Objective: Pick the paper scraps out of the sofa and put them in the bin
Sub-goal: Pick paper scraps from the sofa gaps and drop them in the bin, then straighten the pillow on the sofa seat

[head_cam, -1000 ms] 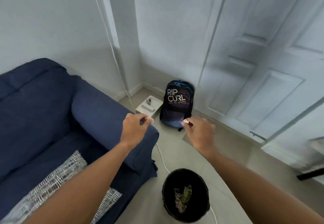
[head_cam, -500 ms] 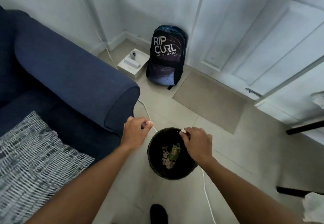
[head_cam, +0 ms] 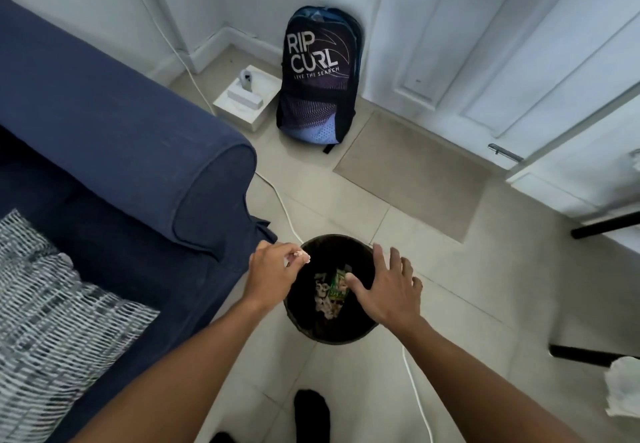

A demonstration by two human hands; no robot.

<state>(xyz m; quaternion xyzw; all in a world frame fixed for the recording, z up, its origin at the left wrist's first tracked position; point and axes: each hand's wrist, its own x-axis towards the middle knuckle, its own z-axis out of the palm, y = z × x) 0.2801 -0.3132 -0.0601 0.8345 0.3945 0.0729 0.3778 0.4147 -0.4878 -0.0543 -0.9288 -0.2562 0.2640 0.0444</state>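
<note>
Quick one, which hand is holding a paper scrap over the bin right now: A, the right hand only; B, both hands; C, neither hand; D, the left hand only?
D: the left hand pinches a paper scrap at the bin rim, while the right hand is spread open and empty above it.

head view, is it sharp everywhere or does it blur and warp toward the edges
Head view: the middle is fairly sharp, the backpack lettering reads cleanly; the open right hand over the bin is slightly smeared; the left hand pinches a paper scrap; door lines bow outward; lighting is soft, without glare.
</note>
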